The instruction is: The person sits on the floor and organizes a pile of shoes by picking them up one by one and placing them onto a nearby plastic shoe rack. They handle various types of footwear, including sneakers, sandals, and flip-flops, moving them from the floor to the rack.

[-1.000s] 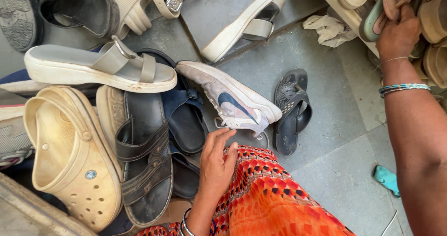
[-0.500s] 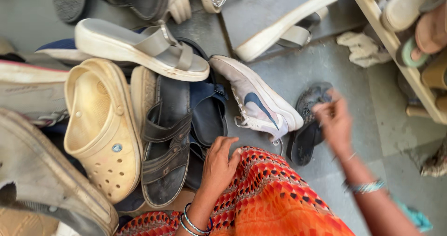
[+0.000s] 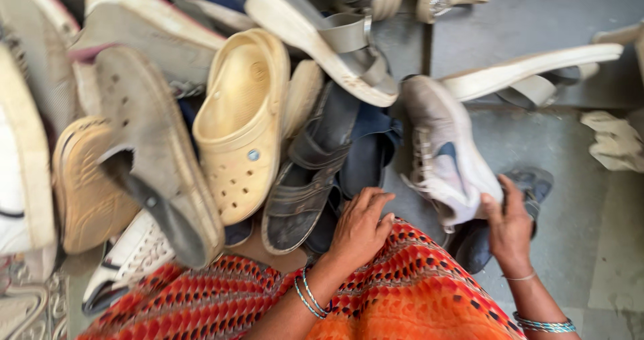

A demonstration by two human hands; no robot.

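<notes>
Sneaker [image 3: 446,152], grey-white, lies just ahead of the right hand [image 3: 510,229], whose fingers seem to close on its heel; blur leaves the grip uncertain. Left hand [image 3: 359,229] rests loosely curled and empty on the orange skirt [image 3: 402,293], beside a dark sandal [image 3: 308,179]. Better to grip firmly at the heel.

The white sneaker [image 3: 446,155] hides most of the dark sandal [image 3: 530,185]; the whole pile is motion-blurred.
</notes>
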